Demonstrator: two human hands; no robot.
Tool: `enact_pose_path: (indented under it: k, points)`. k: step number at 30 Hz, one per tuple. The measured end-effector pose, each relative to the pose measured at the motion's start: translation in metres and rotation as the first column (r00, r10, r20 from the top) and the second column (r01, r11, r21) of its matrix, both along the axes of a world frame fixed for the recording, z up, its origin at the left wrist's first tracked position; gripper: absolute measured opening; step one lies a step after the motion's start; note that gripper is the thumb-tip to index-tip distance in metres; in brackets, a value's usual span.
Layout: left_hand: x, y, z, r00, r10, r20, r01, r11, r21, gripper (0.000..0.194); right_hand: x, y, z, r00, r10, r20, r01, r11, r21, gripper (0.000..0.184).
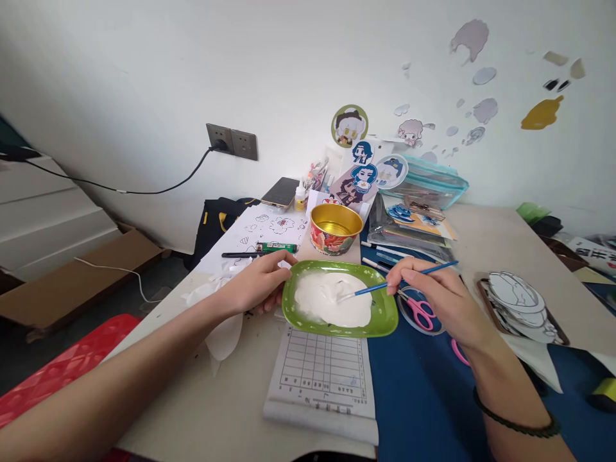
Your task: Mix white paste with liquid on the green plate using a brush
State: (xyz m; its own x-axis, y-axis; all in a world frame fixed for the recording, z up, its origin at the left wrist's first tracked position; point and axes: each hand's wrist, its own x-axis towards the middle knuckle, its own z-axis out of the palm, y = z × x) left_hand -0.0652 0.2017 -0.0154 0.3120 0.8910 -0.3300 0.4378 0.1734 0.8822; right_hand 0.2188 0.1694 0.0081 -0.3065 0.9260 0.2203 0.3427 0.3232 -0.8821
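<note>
Paintbrush (369,289) pinched in right fingers (398,268), slanting down leftward into white paste (315,298) on green tray (385,316), held at left edge by left fingers (278,278).

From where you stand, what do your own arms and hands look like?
They are human: the left hand and right hand are gloveless, with no sleeves or cables visible. A dark, textured bracelet circles the right forearm; the left forearm shows none.
</note>
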Motion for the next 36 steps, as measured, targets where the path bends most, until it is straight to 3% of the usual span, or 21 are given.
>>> enact_pose_path:
  k: [5,10,16,22,27,36]
  points:
    - [0.0,0.0,0.0,1.0,-0.008,-0.005,0.008,1.0,0.011,0.013,0.008,0.0,0.001,0.986,-0.166,0.017,0.166,0.986,0.014,0.028]
    - [-0.001,0.0,-0.001,1.0,-0.002,-0.009,0.002,1.0,0.011,0.016,0.009,-0.001,0.0,1.0,0.006,-0.007,-0.007,0.999,-0.036,0.03]
    - [-0.001,0.0,0.0,1.0,-0.008,-0.013,0.009,1.0,0.012,0.014,0.012,-0.001,0.001,0.988,-0.152,0.009,0.152,0.988,-0.006,0.03]
    - [-0.001,0.001,-0.002,1.0,0.001,-0.008,0.0,1.0,0.009,0.015,0.009,-0.002,0.0,1.0,0.006,0.009,-0.006,0.999,-0.04,0.03]
    - [-0.001,0.0,-0.001,1.0,-0.005,-0.018,0.005,1.0,0.017,0.014,0.02,0.0,0.001,0.987,-0.161,0.014,0.162,0.987,-0.019,0.031]
    - [0.0,0.0,0.0,1.0,-0.008,-0.02,0.008,1.0,0.03,0.013,-0.013,0.003,-0.007,1.0,0.014,0.01,-0.014,1.0,-0.001,0.027]
